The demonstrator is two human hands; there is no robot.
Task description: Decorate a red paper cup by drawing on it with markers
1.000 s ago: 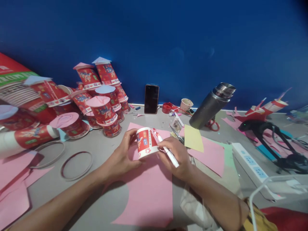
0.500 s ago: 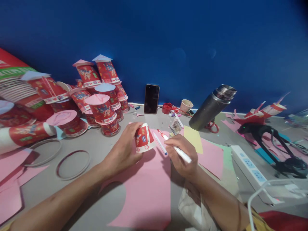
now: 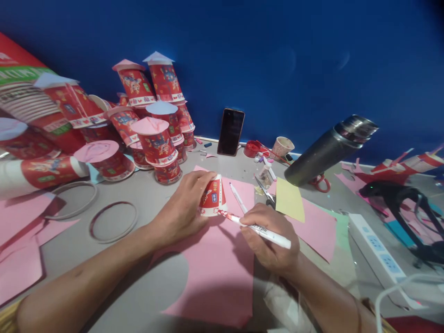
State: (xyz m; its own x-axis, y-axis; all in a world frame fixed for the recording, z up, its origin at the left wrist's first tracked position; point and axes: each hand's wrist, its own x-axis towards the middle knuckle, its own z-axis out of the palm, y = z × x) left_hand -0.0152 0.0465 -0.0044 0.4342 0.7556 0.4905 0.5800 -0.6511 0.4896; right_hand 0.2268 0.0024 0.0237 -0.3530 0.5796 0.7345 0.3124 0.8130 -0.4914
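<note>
A red paper cup (image 3: 212, 199) with a white rim band sits in my left hand (image 3: 185, 203), whose fingers wrap round its left side. Its wide rim faces down, over a sheet of pink paper (image 3: 218, 277). My right hand (image 3: 272, 233) grips a white marker (image 3: 270, 235). The marker's red tip meets the cup's white band, or nearly so, where small red marks show. Between the hands lies another white marker (image 3: 237, 196) on the pink paper. Scissors (image 3: 266, 192) rest just beyond my right hand, partly under a yellow sheet (image 3: 290, 201).
Stacked red cups with paper tops (image 3: 154, 138) stand at the left, near two thin rings (image 3: 114, 222). A phone (image 3: 231, 132) leans on the blue wall. Behind my right hand stands a tilted dark flask (image 3: 329, 150). A power strip (image 3: 378, 254) and a black stand (image 3: 398, 199) occupy the right.
My right hand has brought the marker's red tip leftward to the cup's lower band. The left hand still holds the cup. The whole view has shifted, with things at the back appearing higher.
</note>
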